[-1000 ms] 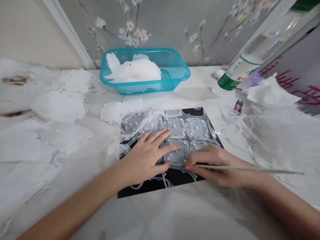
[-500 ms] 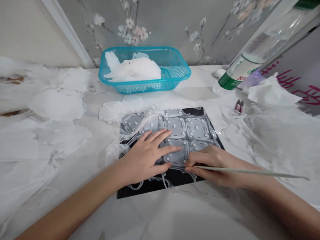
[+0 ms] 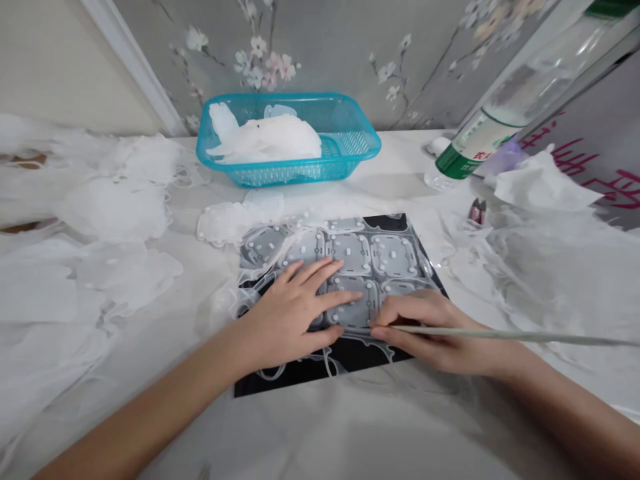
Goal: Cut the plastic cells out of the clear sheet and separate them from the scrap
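1. Plastic sheet (image 3: 350, 257), studded with white nubs, is lying on a black mat (image 3: 353, 363) on a marble table (image 3: 350, 427).
2. Left hand (image 3: 290, 313) is pressing flat on the sheet, its fingers spread and holding nothing.
3. Right hand (image 3: 425, 333) is pinching a thin stick (image 3: 525, 335) narrowly, near the sheet's lower edge.
4. Blue basket (image 3: 287, 177) is holding white scraps (image 3: 265, 143) beyond the mat.

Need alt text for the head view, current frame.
A left hand presses flat on a translucent moulded sheet with white studs, laid on a black board, while the right hand grips a long thin stick. Behind them, a teal plastic basket holds more white sheets.
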The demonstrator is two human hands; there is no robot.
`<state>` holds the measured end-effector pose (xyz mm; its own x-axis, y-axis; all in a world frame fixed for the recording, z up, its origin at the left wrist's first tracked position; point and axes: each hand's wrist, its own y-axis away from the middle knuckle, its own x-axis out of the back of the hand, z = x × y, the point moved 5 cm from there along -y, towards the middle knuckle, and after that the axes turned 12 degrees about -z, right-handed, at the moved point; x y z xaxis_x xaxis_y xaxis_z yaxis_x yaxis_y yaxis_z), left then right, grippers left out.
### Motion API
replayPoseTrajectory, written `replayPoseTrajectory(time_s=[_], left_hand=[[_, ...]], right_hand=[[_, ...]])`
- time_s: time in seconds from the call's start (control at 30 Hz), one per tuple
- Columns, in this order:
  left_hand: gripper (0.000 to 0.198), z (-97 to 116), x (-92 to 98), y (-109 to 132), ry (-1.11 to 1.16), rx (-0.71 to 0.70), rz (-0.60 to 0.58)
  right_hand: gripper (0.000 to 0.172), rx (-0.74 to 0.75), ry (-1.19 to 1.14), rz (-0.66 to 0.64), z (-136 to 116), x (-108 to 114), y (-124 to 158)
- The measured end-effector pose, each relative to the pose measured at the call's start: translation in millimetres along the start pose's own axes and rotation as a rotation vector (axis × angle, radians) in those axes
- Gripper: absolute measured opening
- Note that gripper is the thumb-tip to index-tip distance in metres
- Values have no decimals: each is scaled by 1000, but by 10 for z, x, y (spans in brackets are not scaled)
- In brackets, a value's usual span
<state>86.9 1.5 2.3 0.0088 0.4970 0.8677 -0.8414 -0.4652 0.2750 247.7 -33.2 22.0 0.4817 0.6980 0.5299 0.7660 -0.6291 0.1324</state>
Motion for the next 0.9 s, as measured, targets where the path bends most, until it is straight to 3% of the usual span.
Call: replayPoseTrajectory(time_s=[0.2, 0.47, 0.57, 0.7, 0.9], left_hand=[[49, -5, 2, 11, -6, -17, -6], [49, 3, 1, 1, 7, -21, 20], [49, 1, 3, 0, 8, -15, 8], [50, 2, 5, 4, 10, -21, 9], [50, -1, -4, 0, 2, -8, -2]], right_hand=[[18, 10, 81, -37, 4, -125, -80], [16, 108, 270, 82, -14, -204, -83], [19, 111, 308, 35, -57, -179, -89], [22, 36, 221, -60, -57, -137, -81], [21, -17, 55, -26, 7, -168, -78]])
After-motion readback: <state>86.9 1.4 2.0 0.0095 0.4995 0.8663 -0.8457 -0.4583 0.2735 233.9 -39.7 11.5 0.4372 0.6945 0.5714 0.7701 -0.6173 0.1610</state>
